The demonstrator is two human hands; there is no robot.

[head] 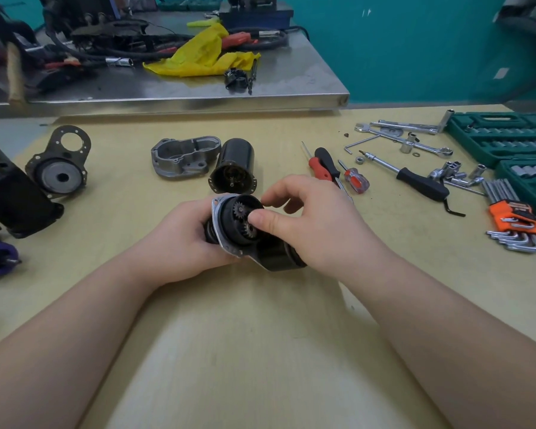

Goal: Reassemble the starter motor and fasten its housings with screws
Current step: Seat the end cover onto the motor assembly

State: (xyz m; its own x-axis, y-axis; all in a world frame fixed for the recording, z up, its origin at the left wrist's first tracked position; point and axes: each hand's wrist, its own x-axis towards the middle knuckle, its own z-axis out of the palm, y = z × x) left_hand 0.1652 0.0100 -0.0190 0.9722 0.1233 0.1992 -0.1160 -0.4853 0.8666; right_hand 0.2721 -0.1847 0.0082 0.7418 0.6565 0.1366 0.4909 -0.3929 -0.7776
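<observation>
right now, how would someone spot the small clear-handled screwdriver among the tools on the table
Start at the green socket case at the right edge of the tan table and look left, past the black-handled ratchet. The small screwdriver lies just right of the red-and-black screwdriver; its stubby clear handle with an orange core sets it apart.

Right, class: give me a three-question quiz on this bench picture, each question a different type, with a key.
1. True or false: the grey cover is already bolted onto the gear unit.
2. Which hand steadies the gear unit from the side? A) left hand B) right hand
3. Fill in: the black can lies open-end toward the camera, just right of the grey ____.

Key: 1 false; 2 A; 3 cover.
</observation>
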